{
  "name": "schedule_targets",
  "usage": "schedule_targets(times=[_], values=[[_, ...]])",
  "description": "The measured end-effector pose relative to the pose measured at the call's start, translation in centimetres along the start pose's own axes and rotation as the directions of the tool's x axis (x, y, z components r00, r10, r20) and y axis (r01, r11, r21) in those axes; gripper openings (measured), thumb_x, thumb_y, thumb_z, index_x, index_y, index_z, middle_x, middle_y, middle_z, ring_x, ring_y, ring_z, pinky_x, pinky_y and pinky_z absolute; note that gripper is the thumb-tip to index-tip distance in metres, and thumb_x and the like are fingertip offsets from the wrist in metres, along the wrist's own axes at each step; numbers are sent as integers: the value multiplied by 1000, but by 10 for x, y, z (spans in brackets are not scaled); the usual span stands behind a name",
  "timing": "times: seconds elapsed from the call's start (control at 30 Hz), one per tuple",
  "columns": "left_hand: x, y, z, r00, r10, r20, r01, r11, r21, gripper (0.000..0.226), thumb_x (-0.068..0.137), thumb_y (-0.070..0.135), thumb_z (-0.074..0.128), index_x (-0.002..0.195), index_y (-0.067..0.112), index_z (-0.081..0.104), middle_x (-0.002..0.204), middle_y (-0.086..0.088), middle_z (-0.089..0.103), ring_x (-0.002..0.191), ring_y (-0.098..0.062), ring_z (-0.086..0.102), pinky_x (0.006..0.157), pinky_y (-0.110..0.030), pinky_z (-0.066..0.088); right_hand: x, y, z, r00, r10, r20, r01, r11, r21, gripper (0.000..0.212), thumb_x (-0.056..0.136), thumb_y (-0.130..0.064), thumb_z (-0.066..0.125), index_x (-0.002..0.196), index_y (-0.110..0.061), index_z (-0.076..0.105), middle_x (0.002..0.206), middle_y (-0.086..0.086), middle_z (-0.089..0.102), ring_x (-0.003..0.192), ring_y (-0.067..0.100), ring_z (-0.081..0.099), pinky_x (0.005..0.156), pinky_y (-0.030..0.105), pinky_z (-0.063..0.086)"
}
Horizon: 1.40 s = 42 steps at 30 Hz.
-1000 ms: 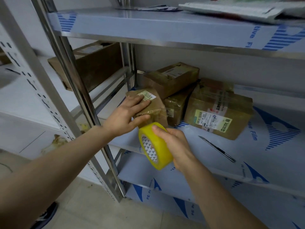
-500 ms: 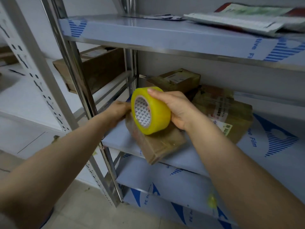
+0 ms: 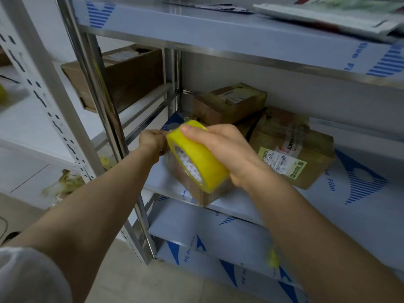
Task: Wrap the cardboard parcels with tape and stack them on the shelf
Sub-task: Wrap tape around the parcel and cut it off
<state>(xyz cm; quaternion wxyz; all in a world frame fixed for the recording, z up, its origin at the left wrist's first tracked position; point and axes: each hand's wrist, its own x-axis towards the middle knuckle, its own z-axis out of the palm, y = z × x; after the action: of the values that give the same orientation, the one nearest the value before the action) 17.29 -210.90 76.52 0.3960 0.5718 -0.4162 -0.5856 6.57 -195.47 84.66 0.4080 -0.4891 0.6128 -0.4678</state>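
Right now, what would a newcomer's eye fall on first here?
The bright yellow roll of packing tape, gripped in the right hand at centre, over a small brown cardboard parcel that the left hand holds at the film-covered metal shelf's edge. Behind them, taped labelled cardboard boxes sit stacked at its back.

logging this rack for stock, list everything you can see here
tape roll: 1, yellow, in the right hand, over the front parcel
front parcel: 1, brown, tilted at the middle shelf's front edge
back parcels: at least 2, brown, stacked at the back of the middle shelf
open box: 1, brown, neighbouring rack on the left
papers: a pile, whitish, top shelf
shelf: grey metal, blue-printed film
left hand: grips the front parcel's left end
right hand: grips the tape roll
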Motion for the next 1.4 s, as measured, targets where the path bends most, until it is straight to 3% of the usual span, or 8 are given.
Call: schedule_targets(times=[0.1, 0.27, 0.5, 0.63, 0.83, 1.03, 1.27, 1.4], values=[[-2, 0, 1, 998, 66, 11, -67, 994, 89, 16, 85, 13, 69, 92, -1, 66, 88, -16, 62, 88, -30, 59, 85, -43, 52, -39, 2, -22, 1000, 3, -20, -7, 986, -168, 70, 68, -60, 65, 85, 8, 59, 73, 29, 58, 62, 21, 54, 62, 34, 42], [-7, -3, 10, 993, 107, 54, -114, 984, 139, 29, 81, 16, 74, 103, -2, 67, 100, -17, 65, 92, -28, 61, 86, -42, 54, -80, 25, -49, 993, 43, -111, -86, 908, -411, 61, 82, -59, 60, 69, 1, 54, 58, 4, 45, 53, 15, 47, 59, 31, 37], [-3, -8, 14, 989, 140, 42, -145, 974, 172, 29, 81, 18, 75, 103, 0, 69, 99, -15, 66, 77, -20, 59, 76, -34, 53, -96, 82, -44, 962, 229, -151, -265, 918, -294, 48, 82, -52, 59, 54, -19, 40, 52, -1, 38, 53, 15, 42, 58, 29, 37], [2, -10, 14, 972, 231, 49, -234, 912, 338, 28, 85, 26, 70, 98, 1, 71, 94, -16, 68, 90, -30, 64, 85, -40, 54, -90, 120, -39, 923, 356, -147, -375, 918, -132, 36, 86, -42, 64, 66, -14, 51, 66, 8, 48, 65, 19, 51, 65, 30, 42], [8, 15, 37, 905, 373, 204, -297, 212, 931, 19, 96, 24, 46, 83, 13, 54, 77, -6, 54, 81, -26, 59, 75, -38, 52, -73, 137, -32, 924, 347, -164, -357, 933, -39, 41, 82, -37, 69, 51, -21, 47, 59, 6, 46, 60, 19, 50, 61, 29, 41], [19, 13, 56, 864, 377, 334, -322, -97, 942, 22, 99, 25, 40, 94, 15, 59, 79, -2, 50, 84, -26, 58, 72, -35, 48, -60, 148, -28, 912, 353, -210, -370, 928, -47, 46, 80, -39, 69, 45, -21, 46, 53, -2, 43, 56, 15, 48, 59, 27, 39], [27, 19, 52, 873, 398, 283, -340, 79, 937, 28, 100, 24, 40, 110, 9, 60, 101, -12, 61, 95, -30, 61, 88, -44, 51, -54, 154, -31, 914, 333, -233, -365, 924, -110, 52, 78, -50, 67, 48, -19, 38, 54, -1, 34, 54, 15, 41, 57, 28, 36], [11, 5, 60, 928, 260, 266, -299, 95, 949, 75, 94, 63, 17, 141, 8, 35, 131, -20, 51, 121, -36, 49, 101, -46, 34, -50, 155, -29, 924, 303, -233, -341, 929, -142, 51, 78, -54, 66, 52, -20, 38, 54, 0, 33, 54, 15, 41, 57, 29, 35]])
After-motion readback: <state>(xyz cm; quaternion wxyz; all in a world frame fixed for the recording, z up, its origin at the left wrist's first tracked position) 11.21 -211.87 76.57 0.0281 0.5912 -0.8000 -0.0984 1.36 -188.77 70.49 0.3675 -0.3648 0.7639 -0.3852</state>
